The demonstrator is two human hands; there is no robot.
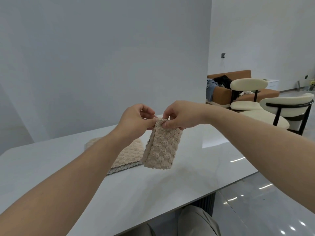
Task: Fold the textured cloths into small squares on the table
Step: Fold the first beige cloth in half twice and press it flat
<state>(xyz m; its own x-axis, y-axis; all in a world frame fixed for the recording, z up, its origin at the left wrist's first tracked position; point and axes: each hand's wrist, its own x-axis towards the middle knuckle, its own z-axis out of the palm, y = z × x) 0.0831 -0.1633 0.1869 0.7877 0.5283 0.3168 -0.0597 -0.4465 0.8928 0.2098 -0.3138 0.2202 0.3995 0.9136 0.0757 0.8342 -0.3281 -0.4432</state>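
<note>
Reached forward from the lower corners with both forearms (51,193), above a knee (196,222) in light trousers at the bottom edge. Held the cloth (162,145) up in the air over the table (68,167), not resting on it, hanging down as a narrow folded strip.

Pinched its top edge from the left with the left hand (134,120), thumb pressed to the fabric and the other fingers curled behind. Gripped the same top edge with the right hand (182,114), thumb on the near face and fingers wrapped round the back. Set both hands close together on one edge, most likely to line up the layers and to let the weight pull the strip straight before the next fold.

Showed doubled layers along the left side of the strip, so folded at least once by this look; how many layers, not possible to tell from this view. Not yet a small square. By judgement, needed one more fold across the length, then a laying down on the table.

Lay flat on the table, just behind and left of the strip and partly hidden by the left wrist: the pile (126,154), beige on top, a grey edge below. Placed there near to hand, presumably. Well apart at the right, two chairs (248,84) and a sofa (238,73), of no part in the work.
</note>
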